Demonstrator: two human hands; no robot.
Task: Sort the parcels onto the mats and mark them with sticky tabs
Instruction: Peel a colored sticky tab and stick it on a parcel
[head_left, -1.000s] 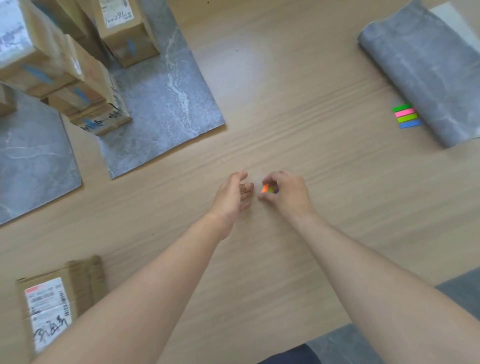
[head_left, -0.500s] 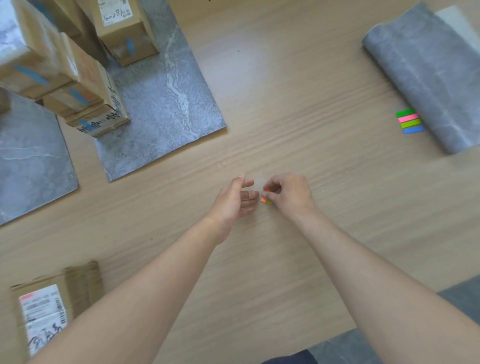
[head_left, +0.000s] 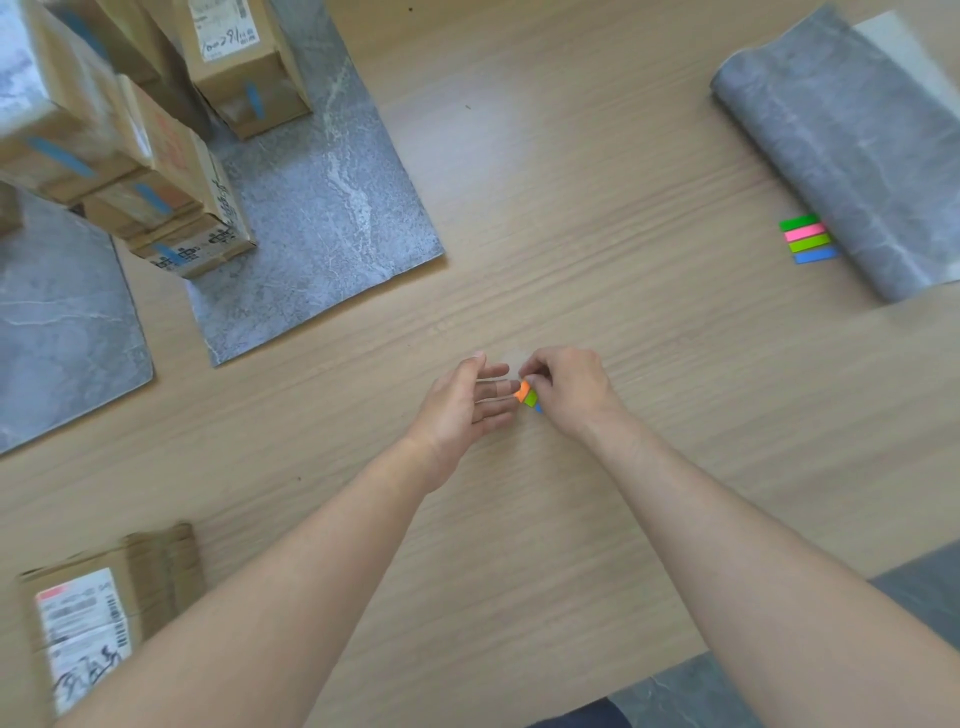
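My right hand (head_left: 569, 391) pinches a small set of sticky tabs (head_left: 528, 397), orange, green and blue, over the middle of the wooden table. My left hand (head_left: 465, 408) hovers just left of them, fingers straight, their tips touching the orange tab. Several cardboard parcels (head_left: 171, 171) carrying blue tabs stand stacked on a grey mat (head_left: 332, 218) at the upper left. Another parcel (head_left: 88, 618) with a white label lies on bare table at the lower left.
A second grey mat (head_left: 57, 332) lies at the far left. A rolled grey mat (head_left: 852, 150) sits at the upper right, with a strip of green, pink and blue tabs (head_left: 808, 239) beside it. The table's front edge runs at the lower right.
Both hands drifted slightly towards me. The tab set turned in my right hand's pinch, so more orange and green shows, and my left fingers came up against it.
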